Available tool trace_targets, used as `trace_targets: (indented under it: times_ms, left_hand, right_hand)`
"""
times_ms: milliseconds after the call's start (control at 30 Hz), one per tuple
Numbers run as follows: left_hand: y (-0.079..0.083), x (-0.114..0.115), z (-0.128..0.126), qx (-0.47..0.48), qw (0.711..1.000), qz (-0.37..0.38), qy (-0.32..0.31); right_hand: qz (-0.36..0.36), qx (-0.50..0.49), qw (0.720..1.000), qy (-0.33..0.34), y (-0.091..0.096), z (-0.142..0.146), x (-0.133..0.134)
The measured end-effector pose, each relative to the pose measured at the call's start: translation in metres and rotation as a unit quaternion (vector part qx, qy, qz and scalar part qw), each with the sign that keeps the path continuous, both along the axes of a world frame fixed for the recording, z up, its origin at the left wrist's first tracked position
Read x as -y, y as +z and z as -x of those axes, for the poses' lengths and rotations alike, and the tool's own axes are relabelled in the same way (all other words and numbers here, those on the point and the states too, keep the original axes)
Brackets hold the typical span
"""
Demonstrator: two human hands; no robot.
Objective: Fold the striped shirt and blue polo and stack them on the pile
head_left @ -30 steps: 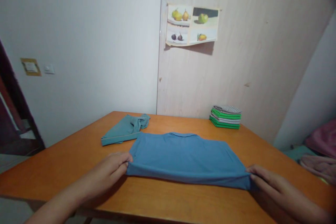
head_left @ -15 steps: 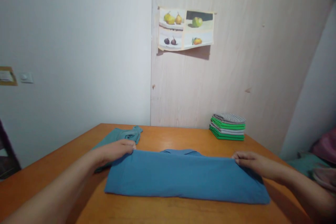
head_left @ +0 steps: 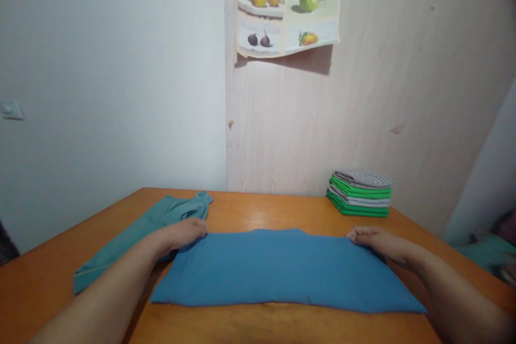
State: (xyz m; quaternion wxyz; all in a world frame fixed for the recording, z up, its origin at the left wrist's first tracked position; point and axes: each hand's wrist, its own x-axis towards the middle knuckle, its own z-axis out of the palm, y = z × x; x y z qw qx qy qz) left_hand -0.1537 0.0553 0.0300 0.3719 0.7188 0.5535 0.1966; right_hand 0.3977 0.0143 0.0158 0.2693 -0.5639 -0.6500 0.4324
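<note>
A blue shirt (head_left: 278, 271) lies folded into a wide band across the near part of the table. My left hand (head_left: 187, 233) pinches its far edge near the left end. On the other side, my right hand (head_left: 373, 239) is closed on the same edge near the right end. The cloth between both hands is stretched fairly straight, and its near edge rests on the tabletop. Beside and partly behind my left forearm is a loosely laid teal garment (head_left: 137, 234).
A neat stack of folded clothes (head_left: 358, 194), green, grey and striped, stands at the back right of the orange-brown table (head_left: 250, 209). The wall behind carries a sheet of fruit pictures (head_left: 287, 16). A switch (head_left: 11, 109) is at the left.
My hands have moved slightly closer together along the shirt's far edge, and its near corners now spread wider. The collar seen behind that edge is now covered. The view has shifted slightly.
</note>
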Motion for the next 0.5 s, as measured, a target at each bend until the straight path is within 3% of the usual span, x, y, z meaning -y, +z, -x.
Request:
trace_targets:
  times_ms: [167, 267, 333, 500]
  left_hand:
    - [0.012, 0.010, 0.005, 0.031, 0.999, 0.000, -0.006]
    - [0.017, 0.010, 0.008, 0.089, 0.996, -0.006, 0.010]
    - [0.015, 0.006, 0.009, 0.092, 0.995, -0.019, 0.025]
    - [-0.004, -0.008, 0.006, -0.018, 0.997, -0.074, 0.022]
  right_hand:
    - [0.030, -0.041, 0.999, -0.017, 0.000, -0.005, 0.002]
    - [0.011, -0.048, 0.998, -0.032, 0.004, -0.007, -0.001]
    - [-0.012, -0.050, 0.997, -0.054, 0.003, -0.006, -0.006]
    - [-0.074, 0.015, 0.992, -0.105, -0.016, -0.002, -0.022]
